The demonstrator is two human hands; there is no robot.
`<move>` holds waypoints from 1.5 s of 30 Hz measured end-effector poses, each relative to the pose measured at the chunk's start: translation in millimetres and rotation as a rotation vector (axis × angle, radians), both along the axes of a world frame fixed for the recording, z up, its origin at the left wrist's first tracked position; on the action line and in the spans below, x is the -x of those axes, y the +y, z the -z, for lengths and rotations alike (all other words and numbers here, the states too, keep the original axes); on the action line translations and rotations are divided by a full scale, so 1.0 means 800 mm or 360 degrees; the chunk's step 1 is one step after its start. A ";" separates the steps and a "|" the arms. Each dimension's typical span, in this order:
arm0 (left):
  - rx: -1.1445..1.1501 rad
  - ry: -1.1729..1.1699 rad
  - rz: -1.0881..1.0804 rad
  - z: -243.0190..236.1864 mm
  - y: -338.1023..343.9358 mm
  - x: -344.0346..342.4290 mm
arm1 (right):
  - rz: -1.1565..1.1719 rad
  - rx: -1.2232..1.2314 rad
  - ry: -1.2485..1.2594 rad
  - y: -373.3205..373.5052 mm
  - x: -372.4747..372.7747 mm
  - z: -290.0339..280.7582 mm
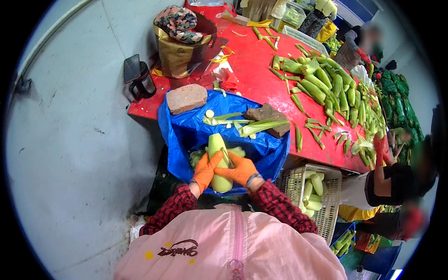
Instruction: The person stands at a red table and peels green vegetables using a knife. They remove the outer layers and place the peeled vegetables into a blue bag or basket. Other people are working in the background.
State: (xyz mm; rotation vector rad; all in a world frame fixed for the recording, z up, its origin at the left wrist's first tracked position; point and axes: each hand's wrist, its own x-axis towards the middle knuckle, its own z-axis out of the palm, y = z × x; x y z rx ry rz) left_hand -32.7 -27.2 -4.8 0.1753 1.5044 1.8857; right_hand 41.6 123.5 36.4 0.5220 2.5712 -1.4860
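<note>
Between my two orange-gloved hands is a thick, smooth, pale green vegetable (219, 182), held nearly upright above a blue plastic sheet or bag (175, 156); its exact kind I cannot tell. My left hand (205, 171) is closed round its left side. From the right, my right hand (240, 169) grips it too, fingers bent against it. Behind the hands, green peelings lie down in the hollow of the blue plastic. Cut leaves (263, 126) rest on its far edge, between a brick (186, 98) and a broken dark brick (268, 117).
The red table (247, 60) bears a heap of green-husked vegetables (322, 84). At my right, a pale crate (332, 205) holds several peeled ones. A gold bag (179, 58) and black mug (141, 84) stand far left. Other people (387, 184) work along the right side.
</note>
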 end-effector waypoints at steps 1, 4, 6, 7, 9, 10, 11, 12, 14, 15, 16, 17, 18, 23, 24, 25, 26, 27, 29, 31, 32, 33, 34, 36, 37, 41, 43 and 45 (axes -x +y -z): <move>0.0037 0.0158 0.0073 0.000 0.000 0.003 | -0.0024 -0.0171 -0.0050 -0.007 0.001 -0.014; 0.0327 0.0524 0.0350 -0.002 -0.007 0.011 | 0.0168 0.0698 -0.0072 0.014 -0.004 -0.003; 0.0277 0.0617 0.0304 0.001 -0.006 0.012 | 0.0199 0.0880 -0.0163 0.017 -0.007 -0.043; 0.0250 0.0666 0.0281 0.002 -0.005 0.013 | 0.0204 0.0919 -0.0133 0.017 -0.009 -0.042; 0.0064 0.0431 0.0279 0.000 -0.002 0.018 | 0.0209 0.0989 -0.0075 0.017 -0.013 -0.040; -0.0029 0.0313 0.0277 -0.001 -0.001 0.020 | 0.0177 0.1049 -0.0061 0.020 -0.015 -0.044; 0.0003 0.0327 0.0224 0.002 0.000 0.021 | 0.0149 0.1090 -0.0056 0.020 -0.017 -0.044; 0.0035 0.0340 0.0171 0.007 0.002 0.022 | 0.0120 0.1131 -0.0051 0.020 -0.020 -0.043; 0.0066 0.0343 0.0100 0.006 0.003 0.024 | 0.0073 0.1205 -0.0055 0.023 -0.023 -0.037; 0.0063 0.0324 0.0094 -0.002 0.005 0.021 | 0.0087 0.1195 0.0010 0.026 -0.025 -0.025; 0.0060 0.0304 0.0088 -0.007 0.006 0.019 | 0.0102 0.1183 0.0076 0.029 -0.027 -0.010; 0.0149 0.0338 0.0075 -0.010 0.008 0.020 | 0.0113 0.1171 0.0146 0.029 -0.025 -0.008; 0.0237 0.0372 0.0063 -0.011 0.008 0.021 | 0.0127 0.1035 0.0145 0.028 -0.024 -0.009; 0.0114 0.0113 -0.0014 -0.019 0.017 0.010 | 0.0353 0.0857 0.0212 0.017 -0.024 -0.029; 0.0173 0.0369 -0.0051 0.004 0.016 0.016 | 0.0276 0.0869 0.0338 0.020 -0.028 -0.022; 0.0145 0.0309 -0.0132 0.024 0.014 0.026 | 0.0253 0.0846 0.0367 0.025 -0.033 -0.021; 0.0116 0.0248 -0.0204 0.043 0.012 0.039 | 0.0240 0.0823 0.0397 0.029 -0.039 -0.023; 0.0094 0.0196 -0.0287 0.062 0.006 0.055 | 0.0214 0.0806 0.0432 0.030 -0.042 -0.024; 0.1025 0.0665 0.0134 0.061 -0.004 0.085 | 0.0296 0.0990 0.0465 0.031 -0.050 -0.014; 0.0794 0.0925 0.0080 0.032 -0.001 0.068 | 0.0370 0.1064 0.0387 0.033 -0.050 -0.026; 0.0504 0.0980 0.0272 0.011 0.004 0.059 | 0.0367 0.0898 0.0488 0.035 -0.053 -0.008; 0.0219 0.1027 0.0450 -0.012 0.012 0.050 | 0.0430 0.0908 0.0313 0.033 -0.051 -0.015; -0.0075 0.1050 0.0620 -0.022 0.024 0.039 | 0.0494 0.0910 0.0119 0.029 -0.049 -0.029; -0.0247 0.0372 0.0785 -0.032 0.045 0.020 | 0.0449 0.1102 0.0206 0.016 -0.051 -0.018; -0.0272 -0.0122 0.0830 -0.041 0.046 0.019 | 0.0502 0.1126 0.0144 0.011 -0.061 -0.013; -0.0292 0.0145 0.0685 -0.026 0.030 0.009 | 0.0868 0.1404 0.0079 -0.007 -0.100 -0.004; -0.0267 0.0076 0.0638 -0.038 0.028 0.005 | 0.1096 0.1723 -0.0116 -0.018 -0.123 0.000; -0.0164 0.0316 0.0607 -0.036 0.026 0.002 | 0.0849 0.1521 0.0111 -0.004 -0.130 -0.006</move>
